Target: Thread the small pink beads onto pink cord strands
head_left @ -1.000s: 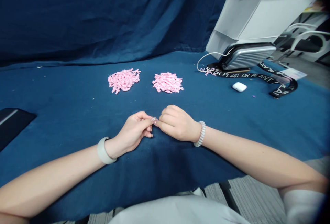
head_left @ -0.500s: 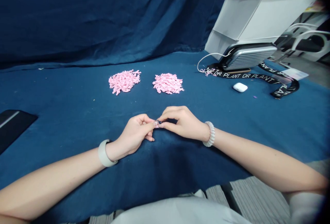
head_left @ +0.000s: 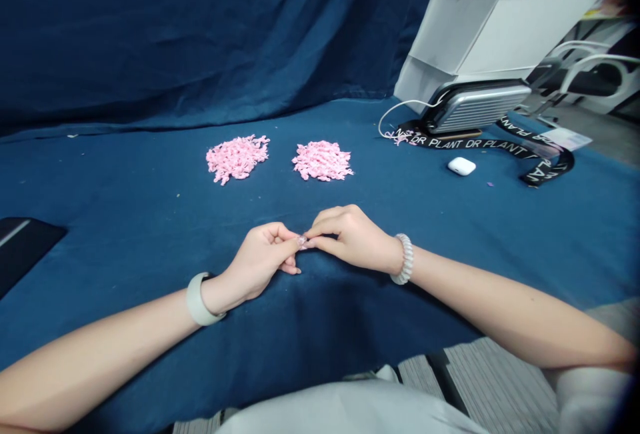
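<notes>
My left hand (head_left: 267, 254) is closed in a pinch, thumb over the curled index finger. Against its thumb tip, my right hand (head_left: 353, 237) pinches with thumb and index finger. Whatever lies between the fingertips is too small and too covered to make out. Both hands are held over the near part of the blue cloth (head_left: 240, 204). Beyond them lie two heaps of small pink twisted pieces, a left heap (head_left: 237, 158) and a right heap (head_left: 323, 161).
At the right back stand a silver ribbed case (head_left: 480, 111) and a tall white box (head_left: 470, 34). A black lettered strap (head_left: 465, 145) curls there, near a white earbud case (head_left: 461, 166). A dark flat object (head_left: 27, 247) lies at the left edge.
The right fingertips have drawn closer together at the left thumb. The whole scene has shifted slightly left in view; the heaps look the same.
</notes>
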Available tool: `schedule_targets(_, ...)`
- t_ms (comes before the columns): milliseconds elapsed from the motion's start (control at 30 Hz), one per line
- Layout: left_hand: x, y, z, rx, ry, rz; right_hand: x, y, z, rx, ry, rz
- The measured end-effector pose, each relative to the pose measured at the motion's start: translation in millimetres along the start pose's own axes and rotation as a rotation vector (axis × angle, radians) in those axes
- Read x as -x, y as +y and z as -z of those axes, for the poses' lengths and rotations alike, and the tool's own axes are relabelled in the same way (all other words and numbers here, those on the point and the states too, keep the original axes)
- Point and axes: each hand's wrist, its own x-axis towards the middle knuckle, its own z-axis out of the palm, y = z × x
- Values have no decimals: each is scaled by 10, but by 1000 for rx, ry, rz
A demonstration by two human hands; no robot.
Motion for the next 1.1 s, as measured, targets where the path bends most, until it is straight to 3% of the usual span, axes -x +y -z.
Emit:
schedule_targets(300,2,39,-5,-10,-24,15,3,14,8,64,-42,37)
schedule_targets(533,-3,78,-3,-34,-57,47,24,38,-14,251,-98,97)
schedule_targets(767,-22,87,31,196,-81,62,35,27,-72,488,-122,106)
schedule_targets(1100,81,236,33,349,-78,188,15,-8,-115,727,-124,221)
